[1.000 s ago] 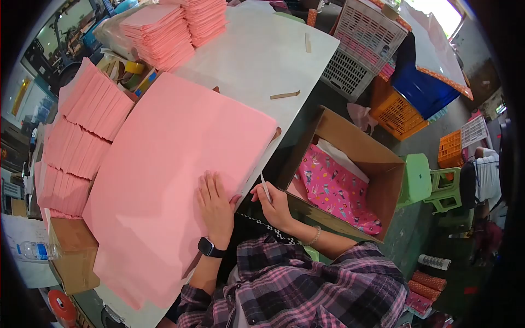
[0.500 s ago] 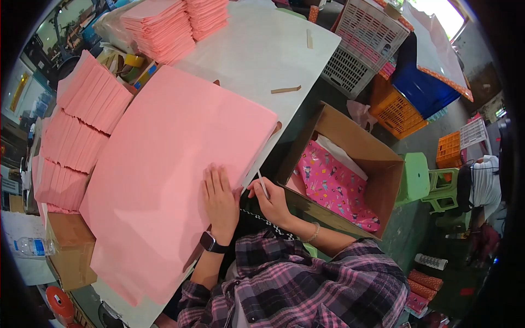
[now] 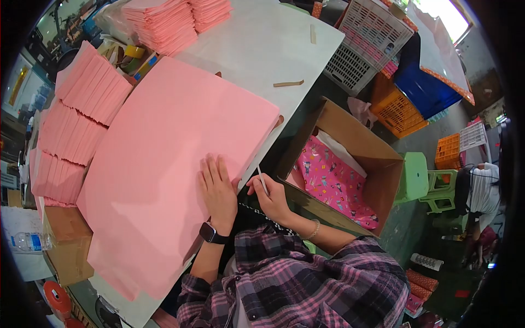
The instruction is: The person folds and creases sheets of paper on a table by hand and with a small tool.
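Note:
Large pink paper sheets (image 3: 164,136) lie stacked across the white table in front of me. My left hand (image 3: 219,194) rests flat on the top sheet near its right edge, fingers stretched out and a dark watch on the wrist. Just off the table edge, my right hand (image 3: 269,199) is closed around a thin pale stick (image 3: 262,178), which points up and away from me. The exact kind of stick cannot be made out. Part of the stick is hidden inside the fingers.
An open cardboard box (image 3: 377,169) holding pink patterned material (image 3: 333,183) stands right of the table (image 3: 257,33). Piles of folded pink paper (image 3: 90,93) line the left side. Flat brownish strips (image 3: 288,83) lie on the table; green stools (image 3: 413,177) and crates (image 3: 402,109) stand farther right.
The view has shifted slightly. My left hand stays flat on the pink paper, and my right hand still holds the stick beside the edge, with hardly any movement.

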Demonstrator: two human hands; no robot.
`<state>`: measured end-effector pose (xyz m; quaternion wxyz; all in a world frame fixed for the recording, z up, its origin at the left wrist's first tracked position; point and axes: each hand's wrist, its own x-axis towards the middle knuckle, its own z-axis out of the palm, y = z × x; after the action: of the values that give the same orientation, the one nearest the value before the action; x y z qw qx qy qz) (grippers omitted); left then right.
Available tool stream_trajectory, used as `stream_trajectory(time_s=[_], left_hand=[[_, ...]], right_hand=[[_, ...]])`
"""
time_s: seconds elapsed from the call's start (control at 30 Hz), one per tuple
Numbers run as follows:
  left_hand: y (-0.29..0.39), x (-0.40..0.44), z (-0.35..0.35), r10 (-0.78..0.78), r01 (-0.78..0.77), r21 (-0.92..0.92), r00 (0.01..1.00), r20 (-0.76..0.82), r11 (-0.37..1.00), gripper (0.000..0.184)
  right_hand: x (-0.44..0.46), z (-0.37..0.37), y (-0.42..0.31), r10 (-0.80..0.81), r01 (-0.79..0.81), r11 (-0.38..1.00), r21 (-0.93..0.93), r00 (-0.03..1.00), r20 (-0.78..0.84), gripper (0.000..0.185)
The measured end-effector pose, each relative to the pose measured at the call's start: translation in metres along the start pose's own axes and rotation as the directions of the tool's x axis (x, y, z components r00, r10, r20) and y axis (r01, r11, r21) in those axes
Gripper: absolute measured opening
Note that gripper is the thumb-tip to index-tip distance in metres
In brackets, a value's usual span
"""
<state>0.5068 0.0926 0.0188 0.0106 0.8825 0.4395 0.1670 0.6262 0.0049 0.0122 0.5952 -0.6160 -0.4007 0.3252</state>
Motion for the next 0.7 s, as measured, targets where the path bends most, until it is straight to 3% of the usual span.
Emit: stream_trajectory(time_s=[0.27, 0.3, 0.37, 0.43, 0.6, 0.7], left_hand=[[0.005, 0.004, -0.018, -0.043, 0.043, -0.048, 0.999, -0.009, 0.998, 0.058], [0.006, 0.009, -0.034, -0.041, 0.033, -0.273, 0.999, -0.026, 0.961, 0.052], [0.01, 0.015, -0.08, -0.073, 0.016, -0.67, 0.996, -0.057, 0.742, 0.041], [0.008, 0.015, -0.148, -0.046, 0.051, -0.98, 0.998, 0.043, 0.193, 0.034], [0.006, -0.01, -0.162, -0.294, 0.094, -0.982, 0.955, 0.042, 0.164, 0.034], [-0.005, -0.039, -0.152, -0.383, 0.082, -0.986, 0.924, 0.019, 0.148, 0.034]], right_hand=[[0.0, -0.002, 0.003, 0.004, -0.004, 1.0, -0.018, 1.0, 0.007, 0.023], [0.001, -0.003, 0.003, 0.016, -0.016, 0.999, -0.029, 1.0, 0.006, 0.023], [-0.001, -0.007, 0.004, 0.051, -0.048, 0.997, -0.056, 0.998, 0.042, 0.023], [0.0, -0.007, 0.007, 0.089, -0.089, 0.996, 0.004, 0.996, 0.005, 0.023], [-0.002, -0.002, 0.008, 0.157, -0.159, 0.977, 0.145, 0.987, 0.024, 0.024], [-0.001, 0.001, 0.011, 0.185, -0.19, 0.974, 0.121, 0.982, 0.047, 0.023]])
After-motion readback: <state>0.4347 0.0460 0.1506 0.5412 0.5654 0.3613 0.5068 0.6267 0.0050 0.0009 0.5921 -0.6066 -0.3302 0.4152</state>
